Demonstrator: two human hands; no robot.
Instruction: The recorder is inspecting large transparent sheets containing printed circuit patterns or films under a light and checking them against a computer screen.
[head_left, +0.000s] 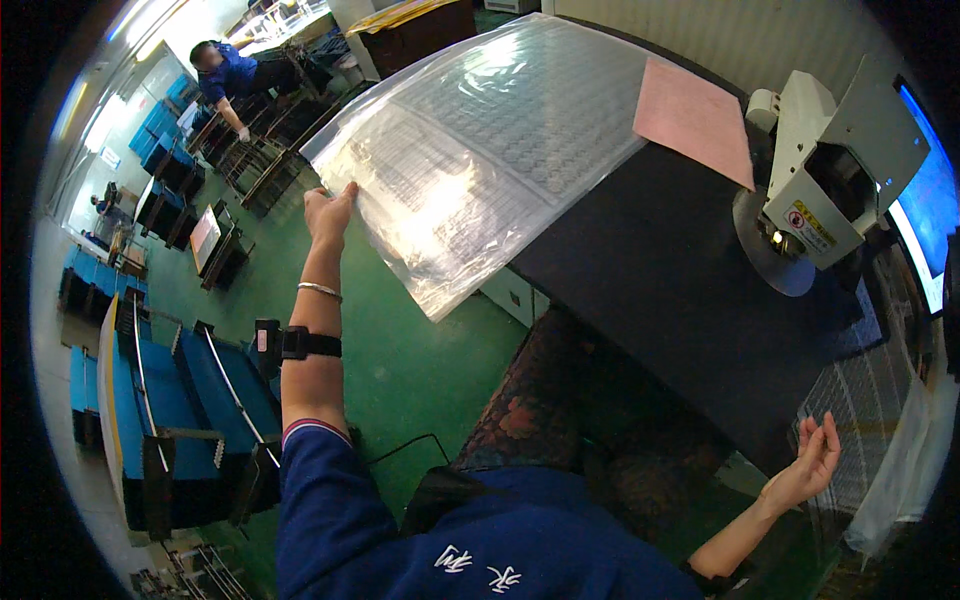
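My left hand (328, 213) is stretched out at the left edge of a large clear plastic bag (430, 215), its fingers closed on that edge. Inside the shiny bag lie printed paper and a sheet with a fine repeating pattern. The bag rests partly on the dark table (640, 260), and its near corner hangs over the table edge. Low on the right, my right hand (808, 468) has its fingers apart and slightly curled, with nothing seen in them. It is beside a stack of clear patterned sheets (850, 430).
A pink cloth (692, 120) lies by the bag. To its right stand a cream-coloured machine (815, 190) with a round metal plate and a lit screen (920, 190). Blue-topped racks (190, 400) line the left side. Another person (235, 75) works at the back left.
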